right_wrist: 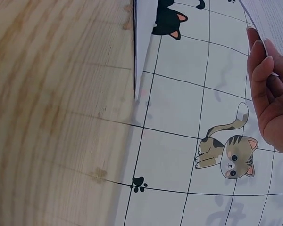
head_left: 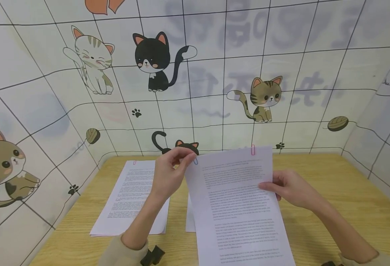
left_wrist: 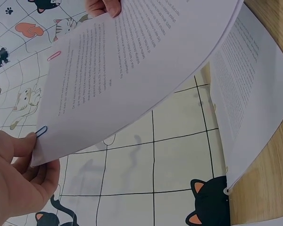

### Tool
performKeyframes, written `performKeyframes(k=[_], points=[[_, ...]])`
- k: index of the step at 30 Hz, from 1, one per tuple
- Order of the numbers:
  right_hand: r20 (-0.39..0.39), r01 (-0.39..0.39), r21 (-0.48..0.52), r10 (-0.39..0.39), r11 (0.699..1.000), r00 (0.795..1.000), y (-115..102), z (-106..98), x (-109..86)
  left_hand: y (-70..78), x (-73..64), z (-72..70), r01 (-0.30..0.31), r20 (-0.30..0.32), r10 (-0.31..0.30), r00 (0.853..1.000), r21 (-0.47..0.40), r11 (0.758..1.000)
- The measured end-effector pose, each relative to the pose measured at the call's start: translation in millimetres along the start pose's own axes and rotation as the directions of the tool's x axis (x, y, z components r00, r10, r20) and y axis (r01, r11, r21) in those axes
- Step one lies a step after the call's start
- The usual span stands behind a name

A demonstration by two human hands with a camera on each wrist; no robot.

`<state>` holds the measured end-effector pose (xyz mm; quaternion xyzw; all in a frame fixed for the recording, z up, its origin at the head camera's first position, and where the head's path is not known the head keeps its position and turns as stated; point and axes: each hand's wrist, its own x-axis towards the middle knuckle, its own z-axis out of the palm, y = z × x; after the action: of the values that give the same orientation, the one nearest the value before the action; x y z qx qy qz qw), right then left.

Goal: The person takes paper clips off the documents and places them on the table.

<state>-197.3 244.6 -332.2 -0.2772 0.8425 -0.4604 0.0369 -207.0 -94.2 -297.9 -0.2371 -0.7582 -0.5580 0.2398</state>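
A stack of printed sheets (head_left: 238, 210) is held up off the table, its lower part running out of the head view. My left hand (head_left: 168, 173) pinches the top left corner, thumb right at a blue paper clip (left_wrist: 41, 131). A pink paper clip (head_left: 253, 150) sits on the same top edge, farther right. With thumb in front and fingers behind, my right hand (head_left: 289, 188) pinches the right edge a little below the top corner. In the right wrist view, the fingers (right_wrist: 260, 77) are curled at the paper's edge.
Another printed stack (head_left: 131, 199) with a pink clip (head_left: 134, 162) lies to the left on the wooden table (head_left: 334, 207). White paper (head_left: 190, 218) shows behind the raised sheets. A cat-print cloth wall (head_left: 208, 81) stands behind the table and along its sides.
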Motion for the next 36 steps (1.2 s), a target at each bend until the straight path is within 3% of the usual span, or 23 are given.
performKeyframes(k=[13, 21, 28, 36], points=[[0.008, -0.010, 0.020, 0.010, 1.000, 1.000, -1.2, 0.1, -0.2, 1.0, -1.4, 2.1, 0.006, -0.094, -0.016, 0.995, -0.102, 0.995], [-0.021, -0.061, -0.026, 0.061, 0.998, 0.998, 2.8, -4.8, -2.8, -1.1, 1.5, -10.3, 0.059, -0.144, -0.089, 0.986, -0.200, 0.978], [-0.020, -0.063, -0.026, 0.063, 0.998, 0.998, 3.7, -8.2, -3.6, 0.5, 2.6, -14.5, 0.063, -0.142, -0.090, 0.986, -0.185, 0.981], [-0.023, -0.057, -0.014, 0.057, 0.998, 0.998, 3.6, -8.8, -4.6, -2.0, -0.2, -18.6, 0.133, -0.083, -0.143, 0.986, -0.109, 0.985]])
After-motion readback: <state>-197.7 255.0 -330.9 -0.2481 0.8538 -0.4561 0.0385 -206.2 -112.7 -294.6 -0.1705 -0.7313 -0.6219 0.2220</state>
